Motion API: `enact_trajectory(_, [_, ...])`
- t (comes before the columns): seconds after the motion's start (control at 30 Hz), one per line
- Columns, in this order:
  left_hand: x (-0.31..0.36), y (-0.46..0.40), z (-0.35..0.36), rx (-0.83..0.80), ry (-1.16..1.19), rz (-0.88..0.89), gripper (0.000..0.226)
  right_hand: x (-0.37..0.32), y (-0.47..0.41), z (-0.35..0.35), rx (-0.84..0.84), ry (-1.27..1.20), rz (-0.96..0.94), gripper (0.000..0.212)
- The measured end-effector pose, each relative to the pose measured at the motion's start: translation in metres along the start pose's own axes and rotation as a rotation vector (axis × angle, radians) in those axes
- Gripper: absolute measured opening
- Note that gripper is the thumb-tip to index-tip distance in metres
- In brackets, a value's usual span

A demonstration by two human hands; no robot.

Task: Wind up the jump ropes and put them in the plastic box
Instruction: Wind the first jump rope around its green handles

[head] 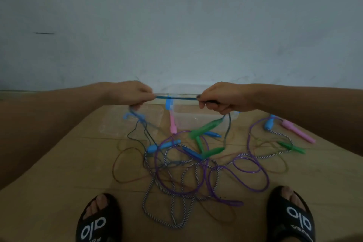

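Nearest the camera, two feet in black slides, the left slide [98, 220] and the right slide [292, 216], stand on the tan floor [59, 182]. Between them and just beyond lies a tangle of jump ropes: a black-and-white twisted rope [172, 208] closest, a purple rope [222, 180] looping through it, and a thin brown rope [125, 165] curling to the left. Handles lie scattered in the heap, among them a blue handle [155, 147], a green handle [213, 152] and, off to the right, a pink handle [298, 130] with another green one just below it.

Above the pile, both hands are raised with the fists closed. The left hand [135, 94] and the right hand [220, 98] each clamp one end of a dark blue rope [176, 98], which runs taut and level between them. More of the rope hangs from each fist towards the floor; in the dim light it is hard to say which of the handles below belong to it.

Behind the hands sits the clear box [198, 118], open, with blue clips at its ends; it looks empty, though the hands hide part of it. Its clear lid [117, 124] lies flat on the floor to its left. Beyond stands a bare grey wall [176, 25].
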State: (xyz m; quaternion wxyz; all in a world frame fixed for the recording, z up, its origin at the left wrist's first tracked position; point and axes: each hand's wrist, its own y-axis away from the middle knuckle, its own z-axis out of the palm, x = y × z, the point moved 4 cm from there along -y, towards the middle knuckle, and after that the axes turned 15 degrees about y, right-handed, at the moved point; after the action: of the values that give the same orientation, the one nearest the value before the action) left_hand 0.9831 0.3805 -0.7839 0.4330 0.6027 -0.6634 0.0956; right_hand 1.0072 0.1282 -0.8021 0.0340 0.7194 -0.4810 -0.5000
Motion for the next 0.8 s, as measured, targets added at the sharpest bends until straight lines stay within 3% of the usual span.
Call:
enact_trajectory(0.07, [-0.019,0.005,-0.01,-0.013,-0.122,-0.073,0.038,0.002,0.001,-0.001,0.008,-0.006,0.002,0.025])
enact_trajectory(0.2, [-0.015,-0.002,0.016,-0.071,0.204,-0.207,0.018,-0.003,-0.002,0.009,-0.014,-0.026,-0.016,0.024])
enact_trajectory(0.3, [0.016,-0.009,0.046,-0.129,0.39,-0.128,0.029,-0.012,-0.005,0.016,-0.04,-0.062,-0.041,0.025])
enact_trajectory(0.4, [0.04,-0.009,0.064,-0.188,0.441,-0.005,0.017,-0.017,-0.005,0.018,-0.055,-0.095,-0.049,0.024])
enact_trajectory(0.53, [0.042,-0.011,0.056,-0.175,0.502,0.019,0.027,-0.011,-0.004,0.013,-0.024,-0.115,-0.034,0.02])
enact_trajectory(0.8, [0.006,-0.008,0.019,-0.071,0.233,-0.018,0.021,0.003,0.0,0.005,-0.04,-0.021,-0.05,0.022])
